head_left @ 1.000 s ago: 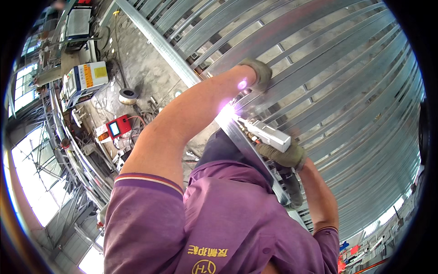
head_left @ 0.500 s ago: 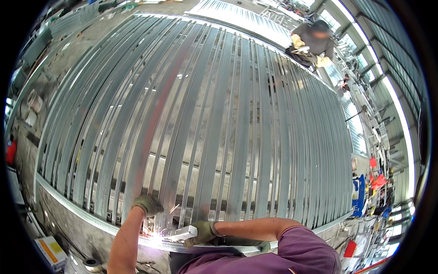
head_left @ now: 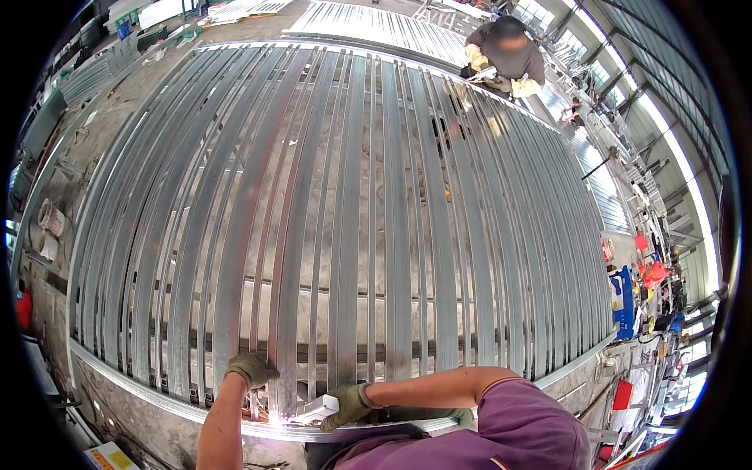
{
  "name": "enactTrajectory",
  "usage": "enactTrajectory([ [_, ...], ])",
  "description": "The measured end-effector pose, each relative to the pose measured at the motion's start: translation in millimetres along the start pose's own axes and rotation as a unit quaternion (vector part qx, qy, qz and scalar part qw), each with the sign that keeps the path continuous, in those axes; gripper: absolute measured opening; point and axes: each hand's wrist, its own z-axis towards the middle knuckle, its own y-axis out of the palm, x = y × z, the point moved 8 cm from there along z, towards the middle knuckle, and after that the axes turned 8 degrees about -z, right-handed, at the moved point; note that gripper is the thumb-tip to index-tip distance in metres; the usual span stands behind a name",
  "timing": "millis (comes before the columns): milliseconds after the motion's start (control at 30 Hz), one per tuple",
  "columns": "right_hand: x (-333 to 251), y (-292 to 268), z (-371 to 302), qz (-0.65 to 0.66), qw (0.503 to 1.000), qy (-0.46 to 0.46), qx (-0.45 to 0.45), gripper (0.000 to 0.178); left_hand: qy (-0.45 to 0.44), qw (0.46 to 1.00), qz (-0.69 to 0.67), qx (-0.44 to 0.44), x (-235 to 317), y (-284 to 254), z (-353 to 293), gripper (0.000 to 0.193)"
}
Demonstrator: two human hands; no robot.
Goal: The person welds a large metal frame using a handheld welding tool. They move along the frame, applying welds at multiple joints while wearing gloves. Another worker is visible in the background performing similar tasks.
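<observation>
A large frame of parallel grey metal tubes point(head_left: 348, 235) lies before me. My left hand point(head_left: 252, 370), in a grey-green glove, is closed on one metal tube near the frame's front rail point(head_left: 196, 411). In my right hand point(head_left: 347, 406), gloved too, is a pale, boxy welding gun point(head_left: 317, 409). Its tip points left, at the tube ends by the front rail. A bright white-violet glow point(head_left: 277, 421) burns at that tip, just below my left hand, and hides the joint there. Under my right forearm runs a dark green sleeve-like piece point(head_left: 427, 413).
Beyond the far right corner, a person point(head_left: 505, 59) in dark clothes and light gloves bends over the frame. Another slatted panel point(head_left: 376, 27) lies behind. To the right are a blue object point(head_left: 623, 301) and a red one point(head_left: 623, 394); at left, a whitish bucket point(head_left: 52, 218).
The view has shifted a little. The glow has shrunk and fewer sparks fly. Both my hands keep their holds. The person across the frame has the head lowered more.
</observation>
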Motion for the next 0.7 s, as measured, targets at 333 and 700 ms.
enactTrajectory([
  [333,-10,5,2,0.028,0.999,-0.031,-0.028,0.073,0.0,1.0,-0.02,0.009,-13,3,3,0.035],
  [700,-35,-11,-29,0.048,0.997,0.031,-0.052,0.075,0.02,0.999,0.033,0.018,-19,5,9,0.046],
])
